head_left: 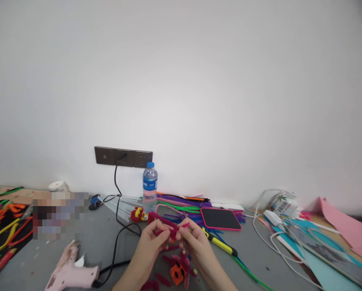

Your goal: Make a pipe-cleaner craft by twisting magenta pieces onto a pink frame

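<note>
bare forearms [219, 277] narrow toward the wrists [141, 255]; the fingers [153, 227] look slender, though slightly blurred.

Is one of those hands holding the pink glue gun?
No, the pink glue gun lies on the gray table, while the left hand and right hand hold fuzzy pink material.
</note>
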{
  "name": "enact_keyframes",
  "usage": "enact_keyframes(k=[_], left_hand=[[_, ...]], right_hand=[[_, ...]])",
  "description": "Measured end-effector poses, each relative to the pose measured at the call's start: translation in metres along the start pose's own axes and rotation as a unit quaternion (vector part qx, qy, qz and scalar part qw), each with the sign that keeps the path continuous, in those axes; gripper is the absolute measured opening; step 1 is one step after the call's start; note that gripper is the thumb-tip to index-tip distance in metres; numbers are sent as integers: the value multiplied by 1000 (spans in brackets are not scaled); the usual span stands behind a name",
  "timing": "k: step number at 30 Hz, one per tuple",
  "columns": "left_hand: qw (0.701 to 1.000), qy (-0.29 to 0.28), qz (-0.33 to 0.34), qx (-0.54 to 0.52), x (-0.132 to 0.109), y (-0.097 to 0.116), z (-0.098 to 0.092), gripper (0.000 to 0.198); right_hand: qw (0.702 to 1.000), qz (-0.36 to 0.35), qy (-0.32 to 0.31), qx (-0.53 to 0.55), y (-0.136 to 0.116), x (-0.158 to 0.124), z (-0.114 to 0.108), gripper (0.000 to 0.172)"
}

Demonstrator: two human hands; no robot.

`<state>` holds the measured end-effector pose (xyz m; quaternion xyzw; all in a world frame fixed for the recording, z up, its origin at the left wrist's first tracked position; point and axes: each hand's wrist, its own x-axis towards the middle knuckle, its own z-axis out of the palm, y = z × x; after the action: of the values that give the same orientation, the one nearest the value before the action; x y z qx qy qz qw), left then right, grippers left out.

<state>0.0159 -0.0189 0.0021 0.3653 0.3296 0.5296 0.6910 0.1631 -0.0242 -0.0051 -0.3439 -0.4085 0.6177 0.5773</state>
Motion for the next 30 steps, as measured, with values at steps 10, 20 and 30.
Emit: enact_keyframes(k=[10, 20, 30], left_hand=[[993, -36, -44, 99, -1, -1, -1, 36], [975, -124, -89, 161, -5, -3, -1, 36], [976, -125, -155, 90, -13, 2, 7, 29]], right_hand=[[1000, -16, 1, -25, -8, 0, 0, 34], [993, -2, -44, -106, -4, 1, -5, 39], [991, -25, -49, -119, -9, -3, -2, 39]])
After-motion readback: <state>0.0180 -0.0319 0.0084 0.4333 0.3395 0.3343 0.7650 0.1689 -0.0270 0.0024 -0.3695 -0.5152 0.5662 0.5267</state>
